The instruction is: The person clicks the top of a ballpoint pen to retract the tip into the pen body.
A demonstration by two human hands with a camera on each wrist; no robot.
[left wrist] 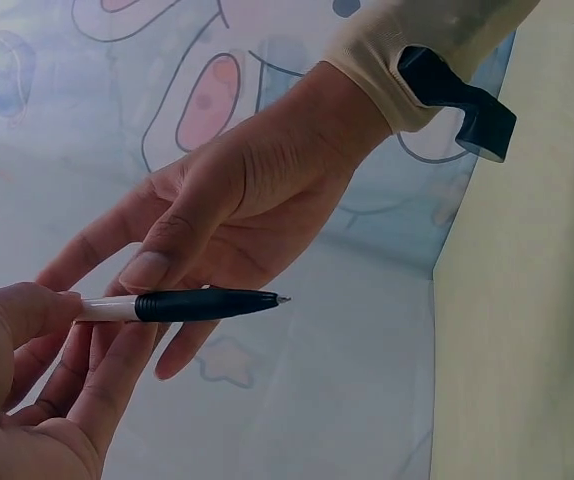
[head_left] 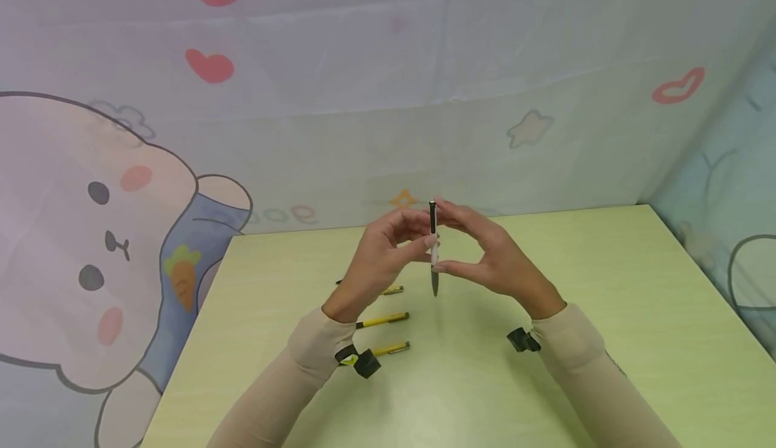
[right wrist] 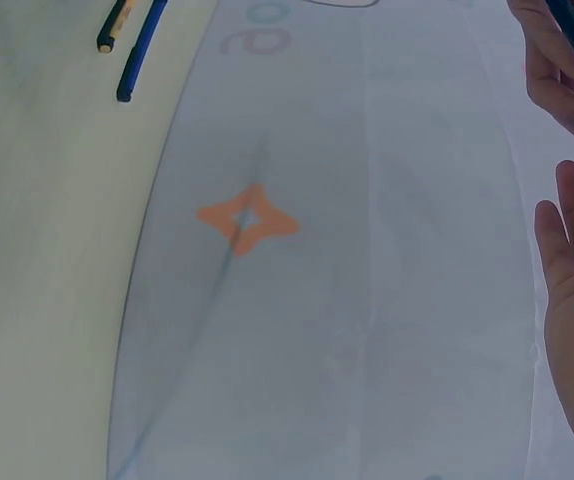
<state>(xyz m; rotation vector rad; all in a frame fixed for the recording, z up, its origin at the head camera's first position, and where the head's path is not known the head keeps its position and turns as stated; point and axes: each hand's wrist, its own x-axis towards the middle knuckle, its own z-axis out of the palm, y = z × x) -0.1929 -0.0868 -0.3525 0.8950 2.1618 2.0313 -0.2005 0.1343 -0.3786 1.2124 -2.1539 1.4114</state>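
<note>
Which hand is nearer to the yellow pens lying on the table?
Left. The left hand is raised just above and beside the yellow pens, its wrist over them. The right hand is farther to their right, sharing the black-and-white pen.

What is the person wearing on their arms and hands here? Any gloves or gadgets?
No gloves: both hands are bare. Each arm is covered by a snug beige sleeve, the left sleeve and the right sleeve, ending at the wrist. A small black device is strapped at each wrist: the left wrist device shows a bit of yellow beside it, the right wrist device looks plain black.
</note>
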